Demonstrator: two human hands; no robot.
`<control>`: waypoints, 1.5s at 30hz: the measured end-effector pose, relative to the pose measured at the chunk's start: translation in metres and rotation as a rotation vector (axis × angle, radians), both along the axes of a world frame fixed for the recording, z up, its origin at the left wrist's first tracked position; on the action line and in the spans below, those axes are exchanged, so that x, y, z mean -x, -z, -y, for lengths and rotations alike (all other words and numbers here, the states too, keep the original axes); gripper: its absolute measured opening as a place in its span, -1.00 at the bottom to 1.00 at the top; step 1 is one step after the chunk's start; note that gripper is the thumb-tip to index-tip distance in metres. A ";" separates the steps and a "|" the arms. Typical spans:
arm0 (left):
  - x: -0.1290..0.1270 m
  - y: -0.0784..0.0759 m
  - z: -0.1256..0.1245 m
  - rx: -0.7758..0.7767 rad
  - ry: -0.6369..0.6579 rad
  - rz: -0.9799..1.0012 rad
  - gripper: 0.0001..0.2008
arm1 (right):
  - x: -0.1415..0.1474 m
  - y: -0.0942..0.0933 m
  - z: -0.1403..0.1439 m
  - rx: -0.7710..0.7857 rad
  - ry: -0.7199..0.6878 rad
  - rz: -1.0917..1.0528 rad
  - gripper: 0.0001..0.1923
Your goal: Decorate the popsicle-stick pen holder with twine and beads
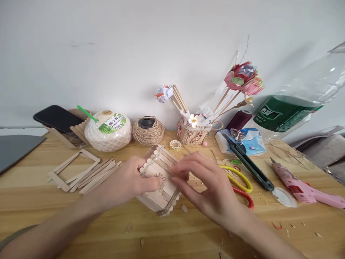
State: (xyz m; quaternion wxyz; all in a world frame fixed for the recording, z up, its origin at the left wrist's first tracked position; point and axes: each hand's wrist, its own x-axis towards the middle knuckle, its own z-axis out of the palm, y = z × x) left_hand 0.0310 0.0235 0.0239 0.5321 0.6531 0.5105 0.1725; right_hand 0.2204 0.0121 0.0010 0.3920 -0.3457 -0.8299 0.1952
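A small box of craft sticks (167, 166) lies tilted in the middle of the table, with rounded stick ends, a glittery trim along one edge and a twine trim along another. My left hand (136, 178) grips it from the left, thumb pressed on the stick face beside a ring of small petal-like wooden pieces (161, 180). From the right, my right hand (206, 181) has thumb and forefinger pinched together at the face of the box. Whatever lies between those fingertips is too small or hidden to make out. A small wood offcut (184, 208) rests near the box.
Loose craft sticks (98, 174) and a stick frame (58, 182) lie left. Behind stand a white coconut (107, 138), a twine ball (148, 133) and a flower holder (192, 136). Scissors (249, 185), a utility knife (250, 167) and a pink glue gun (307, 192) lie right.
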 end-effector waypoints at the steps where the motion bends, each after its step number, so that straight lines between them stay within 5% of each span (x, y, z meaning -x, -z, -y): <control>1: 0.000 -0.001 0.000 -0.008 -0.002 0.000 -0.81 | -0.001 0.000 0.000 -0.072 -0.019 0.059 -0.90; 14: 0.000 0.000 0.000 -0.012 0.030 0.056 -0.80 | 0.008 -0.003 -0.001 -0.304 -0.042 0.223 -0.91; 37: 0.004 0.009 0.000 -0.007 0.041 0.102 -0.79 | 0.011 -0.016 0.001 -0.162 -0.130 0.261 -0.82; 45: 0.003 0.001 0.009 -0.011 -0.185 0.048 -0.74 | 0.010 -0.017 0.000 -0.186 -0.144 0.304 -0.79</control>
